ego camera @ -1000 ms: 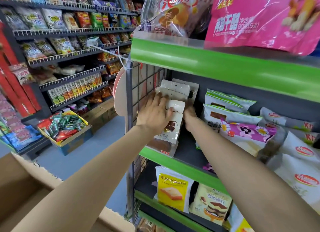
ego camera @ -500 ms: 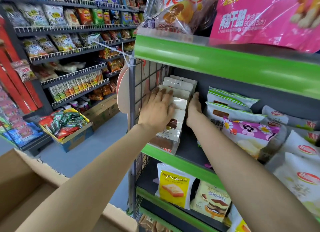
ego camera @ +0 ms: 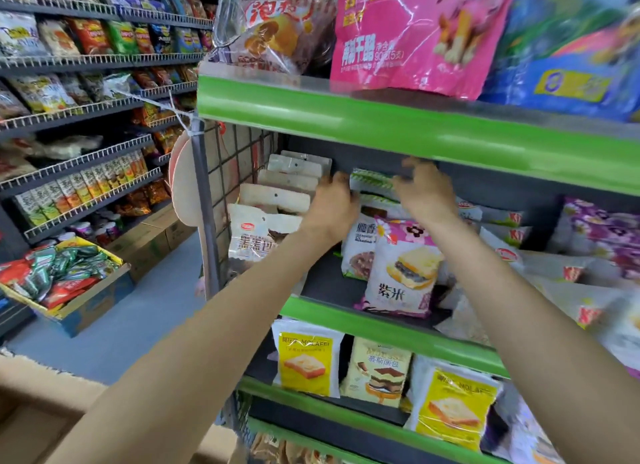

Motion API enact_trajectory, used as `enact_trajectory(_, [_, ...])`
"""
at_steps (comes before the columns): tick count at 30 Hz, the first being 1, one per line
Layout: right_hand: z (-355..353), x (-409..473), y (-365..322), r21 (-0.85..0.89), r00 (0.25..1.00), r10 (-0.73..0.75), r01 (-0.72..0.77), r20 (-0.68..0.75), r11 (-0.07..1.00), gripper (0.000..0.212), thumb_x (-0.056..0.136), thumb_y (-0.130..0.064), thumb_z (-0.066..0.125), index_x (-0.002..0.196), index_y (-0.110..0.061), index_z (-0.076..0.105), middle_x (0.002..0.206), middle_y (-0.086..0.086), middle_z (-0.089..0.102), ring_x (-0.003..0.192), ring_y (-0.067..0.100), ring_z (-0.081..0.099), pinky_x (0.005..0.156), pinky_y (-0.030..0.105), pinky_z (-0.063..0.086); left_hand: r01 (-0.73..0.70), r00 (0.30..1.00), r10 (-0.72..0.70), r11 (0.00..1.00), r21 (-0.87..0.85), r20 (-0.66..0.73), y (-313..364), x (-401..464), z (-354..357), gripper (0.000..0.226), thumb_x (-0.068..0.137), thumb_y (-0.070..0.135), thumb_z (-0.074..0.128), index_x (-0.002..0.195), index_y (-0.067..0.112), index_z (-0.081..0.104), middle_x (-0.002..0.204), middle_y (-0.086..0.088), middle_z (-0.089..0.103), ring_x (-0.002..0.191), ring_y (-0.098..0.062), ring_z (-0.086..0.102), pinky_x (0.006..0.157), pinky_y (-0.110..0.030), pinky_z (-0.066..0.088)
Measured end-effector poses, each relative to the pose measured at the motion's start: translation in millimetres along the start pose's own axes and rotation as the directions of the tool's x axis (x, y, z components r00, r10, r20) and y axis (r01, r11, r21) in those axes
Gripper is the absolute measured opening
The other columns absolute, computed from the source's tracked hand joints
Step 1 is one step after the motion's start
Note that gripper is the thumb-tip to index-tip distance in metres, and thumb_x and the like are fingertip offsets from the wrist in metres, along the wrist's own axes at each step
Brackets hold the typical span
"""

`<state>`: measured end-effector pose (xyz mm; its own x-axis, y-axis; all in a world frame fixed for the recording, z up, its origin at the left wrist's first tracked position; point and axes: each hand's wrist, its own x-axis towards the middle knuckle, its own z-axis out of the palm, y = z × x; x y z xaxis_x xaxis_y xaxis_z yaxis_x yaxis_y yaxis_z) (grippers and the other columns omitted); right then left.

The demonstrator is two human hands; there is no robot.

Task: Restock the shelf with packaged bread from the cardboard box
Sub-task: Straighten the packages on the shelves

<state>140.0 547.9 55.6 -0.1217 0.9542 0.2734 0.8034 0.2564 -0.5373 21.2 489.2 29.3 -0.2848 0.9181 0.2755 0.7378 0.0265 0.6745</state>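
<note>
A row of white bread packs (ego camera: 277, 200) stands upright at the left end of the middle green-edged shelf (ego camera: 381, 325). To their right stand green-striped white packs (ego camera: 370, 181) with a purple flowered pack (ego camera: 401, 269) in front. My left hand (ego camera: 332, 203) and my right hand (ego camera: 426, 193) both reach in and hold the top of the rearmost green-striped pack. The open cardboard box (ego camera: 34, 404) sits at the bottom left; its inside is hidden.
The upper shelf (ego camera: 381, 117) hangs low over my hands, loaded with big pink (ego camera: 415, 37) and blue bags. A wire grid panel (ego camera: 221, 186) closes the shelf's left end. The lower shelf holds yellow toast packs (ego camera: 306, 363). A box of snacks (ego camera: 62, 276) sits on the blue floor.
Both hands left the row of white packs and moved right to the green-striped packs. The white row now stands straight, and the view has shifted right.
</note>
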Motion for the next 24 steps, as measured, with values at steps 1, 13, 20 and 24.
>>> enact_trajectory(1, [-3.7,1.4,10.8,-0.099,0.994,0.093,-0.086,0.064,0.991,0.047,0.096,-0.032,0.045,0.139,-0.013,0.04,0.144,0.018,0.04,0.131,0.036,0.039,0.106,0.04,0.035,0.083,0.995,-0.081,0.996,-0.027,0.064,4.1,0.7,5.4,0.036,0.098,0.01,0.037,0.131,-0.004,0.041,0.131,-0.025,0.048,0.124,-0.038,0.044,0.095,-0.038,0.037])
enact_trajectory(13, [27.1,-16.7,21.3,0.147,0.972,0.157,-0.131,-0.176,0.98,0.044,0.1,-0.022,0.032,0.141,-0.008,0.027,0.142,0.024,0.021,0.13,0.039,0.03,0.099,0.039,0.034,0.222,0.971,-0.193,0.947,-0.233,0.143,12.1,-11.6,26.0,0.066,0.096,0.029,0.04,0.152,0.016,0.007,0.153,-0.019,0.018,0.138,-0.035,0.028,0.107,-0.037,0.027])
enact_trajectory(20, [19.9,-5.5,41.5,-0.115,0.993,0.021,-0.034,-0.113,0.993,0.034,0.097,-0.025,0.039,0.129,-0.017,0.047,0.136,0.014,0.041,0.129,0.034,0.035,0.106,0.049,0.027,-0.271,0.947,0.199,0.916,0.295,0.253,-6.2,-23.9,24.5,0.073,0.075,0.051,0.068,0.138,0.025,0.043,0.146,-0.001,0.037,0.136,-0.024,0.028,0.11,-0.04,0.027])
enact_trajectory(24, [22.0,-4.0,51.4,-0.003,0.995,0.1,-0.1,0.013,0.995,0.039,0.099,-0.033,0.033,0.131,-0.014,0.043,0.138,0.021,0.039,0.13,0.037,0.035,0.103,0.044,0.034,-0.236,0.95,0.219,0.97,0.053,0.223,-0.5,-23.5,26.7,0.057,0.077,0.025,0.076,0.128,0.01,0.054,0.121,-0.01,0.058,0.107,-0.02,0.052,0.082,-0.016,0.035])
